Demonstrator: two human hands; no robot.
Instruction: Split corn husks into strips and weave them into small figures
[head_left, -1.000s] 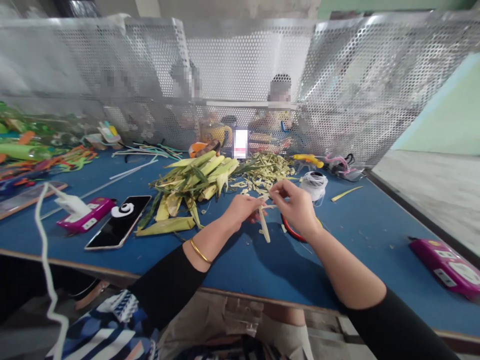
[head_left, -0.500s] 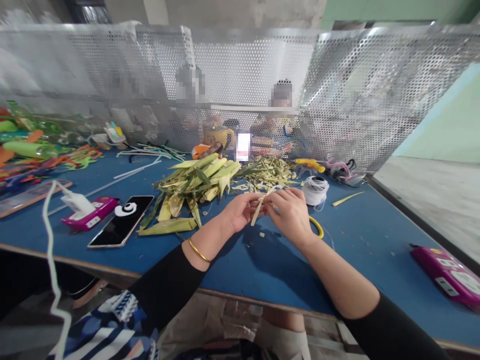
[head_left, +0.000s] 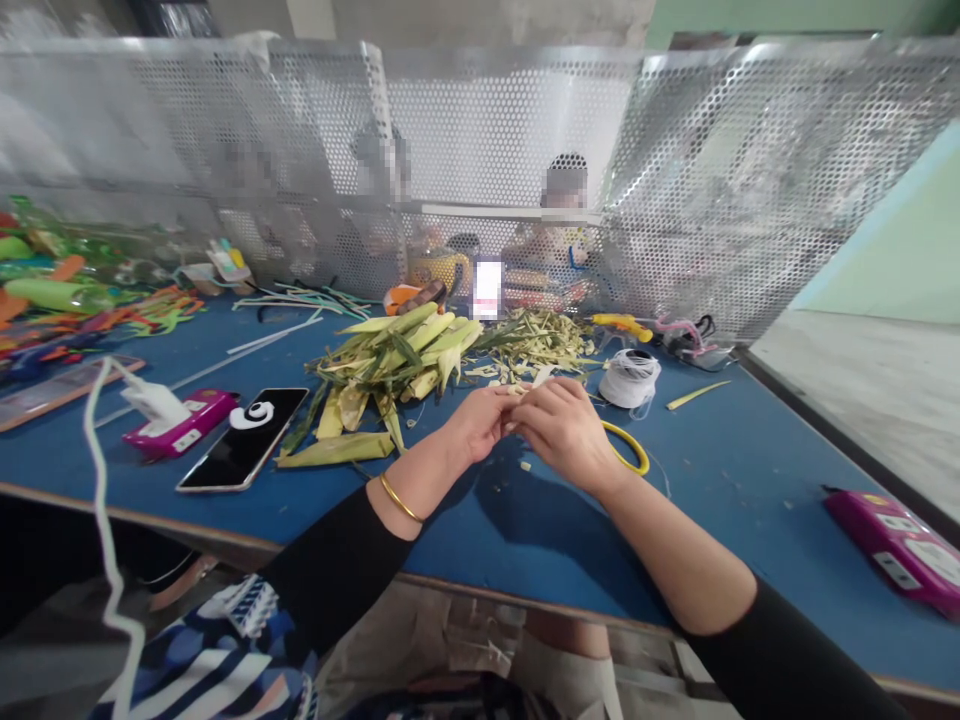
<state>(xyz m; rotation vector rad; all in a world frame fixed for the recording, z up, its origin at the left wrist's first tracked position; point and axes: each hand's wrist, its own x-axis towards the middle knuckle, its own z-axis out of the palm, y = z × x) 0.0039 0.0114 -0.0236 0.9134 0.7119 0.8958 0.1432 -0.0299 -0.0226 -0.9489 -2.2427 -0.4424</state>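
While my left hand (head_left: 484,425) and right hand (head_left: 566,430) pinch a pale, narrow corn-husk strip (head_left: 541,376) between nearly closed fingers, the piece looks only partly worked, with loose yellow-green husks (head_left: 420,345) at ten o'clock, shredded greenish clippings (head_left: 544,335) at twelve and a white thread spool (head_left: 628,385) at two.

blue table (head_left: 720,540) | perforated metal divider (head_left: 495,120) | pale green wall (head_left: 892,260)

Front tabletop (head_left: 427,550): open | far side: husk pile (head_left: 405,355), thread spool (head_left: 630,378) block
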